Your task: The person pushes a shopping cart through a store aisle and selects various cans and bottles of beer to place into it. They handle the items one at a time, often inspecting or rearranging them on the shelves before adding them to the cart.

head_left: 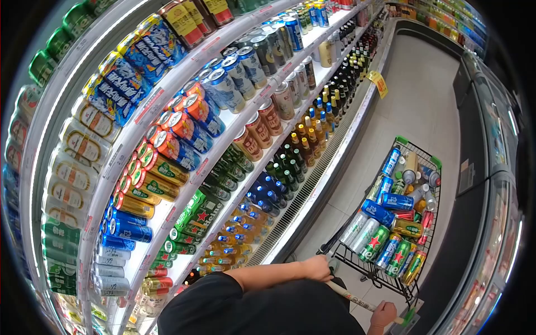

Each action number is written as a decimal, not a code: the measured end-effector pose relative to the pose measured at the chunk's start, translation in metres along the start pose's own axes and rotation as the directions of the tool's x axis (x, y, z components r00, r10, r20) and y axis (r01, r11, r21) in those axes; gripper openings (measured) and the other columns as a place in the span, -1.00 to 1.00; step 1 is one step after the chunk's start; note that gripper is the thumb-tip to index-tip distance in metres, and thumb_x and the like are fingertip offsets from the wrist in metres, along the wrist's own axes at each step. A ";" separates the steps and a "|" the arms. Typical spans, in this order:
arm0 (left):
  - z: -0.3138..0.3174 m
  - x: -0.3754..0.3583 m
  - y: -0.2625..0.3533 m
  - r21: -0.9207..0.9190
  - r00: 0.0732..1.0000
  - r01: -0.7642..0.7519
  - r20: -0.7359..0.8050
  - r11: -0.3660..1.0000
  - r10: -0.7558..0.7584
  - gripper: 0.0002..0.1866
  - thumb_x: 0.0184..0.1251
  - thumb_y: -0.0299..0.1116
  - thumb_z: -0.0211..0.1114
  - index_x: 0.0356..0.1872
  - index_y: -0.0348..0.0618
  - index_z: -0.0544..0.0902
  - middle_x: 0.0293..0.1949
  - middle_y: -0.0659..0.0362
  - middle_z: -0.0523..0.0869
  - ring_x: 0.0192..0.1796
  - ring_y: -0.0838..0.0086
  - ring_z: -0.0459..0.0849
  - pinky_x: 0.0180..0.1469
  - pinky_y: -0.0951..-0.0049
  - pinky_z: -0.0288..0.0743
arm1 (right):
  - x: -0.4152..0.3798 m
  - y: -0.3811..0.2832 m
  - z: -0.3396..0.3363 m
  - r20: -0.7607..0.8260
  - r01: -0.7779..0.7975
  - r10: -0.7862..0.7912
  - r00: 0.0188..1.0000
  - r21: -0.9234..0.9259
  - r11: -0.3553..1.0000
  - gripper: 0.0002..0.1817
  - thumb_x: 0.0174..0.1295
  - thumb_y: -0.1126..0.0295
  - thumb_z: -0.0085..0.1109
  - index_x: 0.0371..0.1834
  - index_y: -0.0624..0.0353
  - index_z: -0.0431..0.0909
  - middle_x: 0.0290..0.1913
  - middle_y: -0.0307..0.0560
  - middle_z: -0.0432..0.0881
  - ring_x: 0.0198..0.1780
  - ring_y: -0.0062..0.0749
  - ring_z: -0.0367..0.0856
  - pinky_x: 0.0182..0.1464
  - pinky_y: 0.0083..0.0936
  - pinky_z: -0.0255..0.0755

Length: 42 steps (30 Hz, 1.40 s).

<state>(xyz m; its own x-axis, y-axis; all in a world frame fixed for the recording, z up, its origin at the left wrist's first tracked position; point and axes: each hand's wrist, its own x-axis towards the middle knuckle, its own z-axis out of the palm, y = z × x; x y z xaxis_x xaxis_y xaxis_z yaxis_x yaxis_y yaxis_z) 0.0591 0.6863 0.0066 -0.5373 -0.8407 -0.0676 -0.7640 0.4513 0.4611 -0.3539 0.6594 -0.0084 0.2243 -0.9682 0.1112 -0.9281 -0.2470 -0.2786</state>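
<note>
My left hand (318, 268) is closed around one end of the shopping cart's pale handle bar (350, 296). Near the other end of that bar, my right hand (384, 314) is wrapped round it as well. In front of both hands stands the wire shopping cart (436, 223), full of drink cans and bottles. Green cans with a red star (374, 243), blue cans (398, 201), silver cans (367, 231) and gold cans (414, 267) lie in it. Some things deeper in the basket are hidden beneath the cans.
A long lit shelf unit (192, 184) of cans and bottles runs along my left. A dark-framed chiller (474, 167) with glass bounds the right side. Between them the tiled aisle floor (410, 84) curves away. A yellow price sign (378, 84) juts from the shelf edge.
</note>
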 end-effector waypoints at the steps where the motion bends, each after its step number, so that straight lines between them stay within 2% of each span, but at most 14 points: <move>1: -0.003 -0.001 0.001 -0.007 1.000 0.017 0.005 1.000 -0.017 -0.41 0.46 0.02 0.17 -0.77 -0.09 0.62 -0.70 0.05 0.62 -0.57 0.03 0.61 -0.24 0.11 0.48 | -0.013 0.006 0.002 0.027 -0.040 0.041 0.999 -0.009 0.999 -0.77 0.23 0.43 0.29 -0.52 0.20 0.45 -0.44 0.07 0.49 -0.33 0.13 0.51 -0.28 0.04 0.32; 5: -0.017 0.000 0.001 -0.018 0.999 0.030 0.040 0.999 -0.030 -0.41 0.50 0.02 0.14 -0.74 -0.08 0.68 -0.70 0.06 0.64 -0.57 0.08 0.63 -0.21 0.16 0.49 | -0.006 -0.016 -0.007 -0.135 0.021 -0.014 0.991 0.053 0.998 -0.73 0.17 0.42 0.30 -0.57 0.17 0.39 -0.51 0.07 0.47 -0.41 0.17 0.48 -0.34 0.05 0.29; 9: -0.042 0.008 0.000 0.033 0.978 0.071 0.194 0.997 -0.076 -0.40 0.54 0.03 0.08 -0.67 -0.09 0.73 -0.61 0.06 0.72 -0.48 0.09 0.69 -0.07 0.16 0.51 | -0.004 -0.031 -0.011 -0.180 0.025 -0.015 0.984 0.054 0.998 -0.74 0.11 0.44 0.33 -0.57 0.13 0.40 -0.54 0.04 0.46 -0.46 0.13 0.48 -0.37 0.01 0.30; 13: -0.051 0.010 -0.014 0.051 0.977 0.049 0.203 0.997 -0.059 -0.40 0.56 0.00 0.08 -0.66 -0.12 0.75 -0.59 0.02 0.73 -0.47 0.08 0.70 -0.07 0.14 0.51 | 0.000 -0.050 -0.012 -0.207 0.023 -0.012 0.978 0.055 0.998 -0.71 0.09 0.42 0.37 -0.60 0.10 0.39 -0.56 -0.02 0.46 -0.49 0.05 0.48 -0.39 -0.06 0.33; 14: -0.046 0.008 -0.022 0.034 0.995 0.013 0.098 0.999 -0.016 -0.45 0.48 -0.04 0.17 -0.73 -0.09 0.69 -0.66 0.04 0.67 -0.53 0.04 0.65 -0.17 0.12 0.49 | 0.000 -0.054 -0.011 -0.212 0.012 0.000 0.977 0.054 0.998 -0.71 0.09 0.41 0.38 -0.61 0.10 0.40 -0.56 -0.03 0.46 -0.50 0.05 0.48 -0.39 -0.07 0.33; 18: -0.060 0.013 -0.043 0.068 0.994 0.013 0.108 0.998 -0.020 -0.44 0.47 -0.07 0.18 -0.77 -0.12 0.66 -0.68 -0.02 0.65 -0.54 0.01 0.63 -0.16 0.13 0.50 | 0.009 -0.074 -0.001 -0.244 -0.016 0.031 0.969 0.062 0.998 -0.69 0.10 0.38 0.39 -0.63 0.08 0.39 -0.58 -0.06 0.46 -0.51 0.01 0.49 -0.40 -0.11 0.35; 19: -0.069 0.016 -0.046 0.119 0.981 0.032 0.188 0.992 -0.054 -0.37 0.57 0.01 0.05 -0.68 -0.12 0.74 -0.61 0.02 0.72 -0.47 0.08 0.69 -0.05 0.15 0.50 | 0.013 -0.079 0.001 -0.248 -0.020 0.035 0.968 0.061 0.998 -0.68 0.11 0.37 0.39 -0.63 0.08 0.39 -0.58 -0.07 0.46 -0.52 0.00 0.49 -0.40 -0.11 0.35; 24: -0.089 0.027 -0.076 0.214 0.986 0.013 0.159 0.977 -0.048 -0.33 0.59 0.09 0.02 -0.66 -0.09 0.76 -0.60 0.04 0.73 -0.47 0.09 0.69 -0.07 0.13 0.50 | 0.035 -0.108 0.015 -0.224 -0.083 0.087 0.971 0.026 0.996 -0.65 0.20 0.24 0.37 -0.66 0.05 0.45 -0.58 -0.09 0.53 -0.51 -0.03 0.55 -0.40 -0.12 0.40; 27: -0.116 0.033 -0.080 0.280 0.939 0.076 0.302 0.957 -0.163 -0.22 0.55 0.31 -0.07 -0.56 -0.11 0.80 -0.56 0.02 0.76 -0.35 0.08 0.78 -0.09 0.12 0.60 | 0.051 -0.127 0.022 -0.161 -0.125 0.126 0.979 0.017 0.992 -0.62 0.27 0.16 0.32 -0.65 0.06 0.51 -0.55 -0.09 0.60 -0.48 -0.03 0.60 -0.38 -0.11 0.45; 30: -0.129 0.031 -0.085 0.281 0.931 0.167 0.270 0.945 -0.245 -0.14 0.45 0.48 -0.08 -0.50 -0.12 0.82 -0.50 0.01 0.79 -0.28 0.09 0.82 -0.13 0.12 0.63 | 0.062 -0.145 0.025 -0.103 -0.159 0.158 0.982 -0.004 0.987 -0.60 0.32 0.09 0.28 -0.62 0.06 0.56 -0.52 -0.09 0.64 -0.45 -0.03 0.64 -0.36 -0.11 0.48; 33: -0.121 0.034 -0.116 0.247 0.964 0.178 0.151 0.953 -0.219 -0.13 0.36 0.55 -0.02 -0.57 -0.11 0.79 -0.55 -0.06 0.75 -0.40 -0.03 0.76 -0.27 0.05 0.61 | 0.077 -0.160 0.032 -0.084 -0.140 0.135 0.987 -0.052 0.989 -0.58 0.34 0.05 0.25 -0.60 0.06 0.58 -0.51 -0.09 0.65 -0.44 -0.02 0.66 -0.34 -0.09 0.50; 37: -0.132 0.033 -0.110 0.286 0.925 0.259 0.202 0.923 -0.322 -0.11 0.39 0.55 -0.08 -0.48 -0.12 0.82 -0.46 -0.03 0.80 -0.31 0.01 0.79 -0.12 0.08 0.61 | 0.078 -0.170 0.022 -0.029 -0.118 0.117 0.993 -0.037 0.992 -0.60 0.35 0.07 0.26 -0.58 0.08 0.60 -0.49 -0.08 0.66 -0.41 -0.02 0.66 -0.33 -0.07 0.50; 40: -0.127 0.029 -0.101 0.275 0.898 0.315 0.223 0.908 -0.379 -0.15 0.44 0.49 -0.09 -0.42 -0.10 0.84 -0.41 -0.02 0.82 -0.25 0.02 0.79 0.02 0.10 0.59 | 0.066 -0.143 0.028 -0.065 0.043 -0.041 0.997 0.024 0.999 -0.62 0.35 0.13 0.27 -0.56 0.12 0.60 -0.45 -0.04 0.67 -0.35 0.02 0.65 -0.25 -0.06 0.50; 42: -0.120 0.022 -0.094 0.231 0.897 0.337 0.217 0.913 -0.386 -0.13 0.46 0.47 -0.13 -0.42 -0.14 0.85 -0.39 -0.02 0.82 -0.23 0.02 0.79 0.10 0.10 0.56 | 0.053 -0.118 0.021 -0.138 0.075 -0.069 0.988 0.041 0.996 -0.64 0.36 0.20 0.24 -0.55 0.19 0.58 -0.44 0.07 0.65 -0.26 0.09 0.63 -0.18 -0.03 0.46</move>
<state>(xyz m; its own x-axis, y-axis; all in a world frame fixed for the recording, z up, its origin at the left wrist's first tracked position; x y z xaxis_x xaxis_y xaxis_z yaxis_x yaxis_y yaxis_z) 0.1626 0.5894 0.0680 -0.2643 -0.8629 -0.4307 -0.9610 0.1977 0.1936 -0.2264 0.6363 0.0105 0.2441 -0.9340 0.2608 -0.8959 -0.3202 -0.3081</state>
